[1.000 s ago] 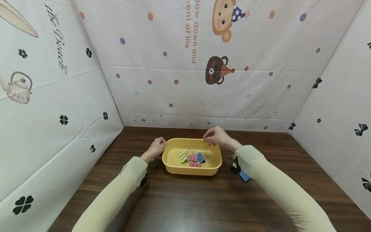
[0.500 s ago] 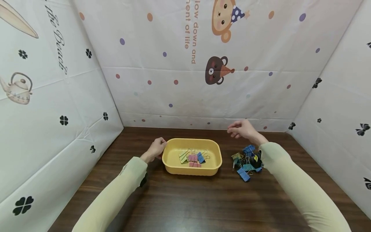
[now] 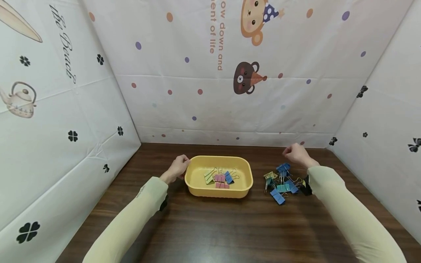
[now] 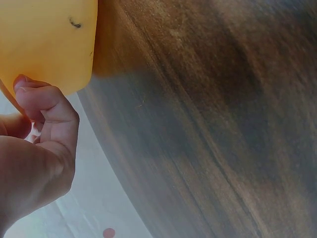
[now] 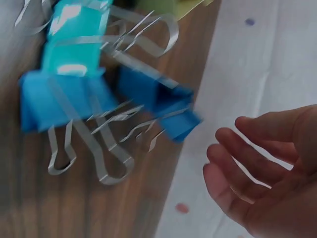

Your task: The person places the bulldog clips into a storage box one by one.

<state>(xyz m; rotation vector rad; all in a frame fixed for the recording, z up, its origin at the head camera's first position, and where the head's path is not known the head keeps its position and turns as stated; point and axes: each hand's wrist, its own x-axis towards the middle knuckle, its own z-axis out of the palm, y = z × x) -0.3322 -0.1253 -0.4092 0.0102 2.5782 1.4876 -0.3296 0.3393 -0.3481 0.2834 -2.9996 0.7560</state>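
Observation:
A yellow plastic basket stands mid-table with several binder clips inside: pink clips, a light green one and a blue one. My left hand pinches the basket's left rim; in the left wrist view, thumb and curled fingers meet at its edge. To the right lies a pile of blue, teal and olive binder clips. Above the pile's far side hovers my right hand, its loosely bent fingers holding nothing. The right wrist view has blue clips close to those fingertips.
Dark wood table beneath everything. A white printed cloth wall rises along the table's back edge, and similar cloth walls stand at left and right.
My right hand has moved right, from the basket's far right rim to above the clip pile, uncovering the pile. The left hand keeps its hold on the rim.

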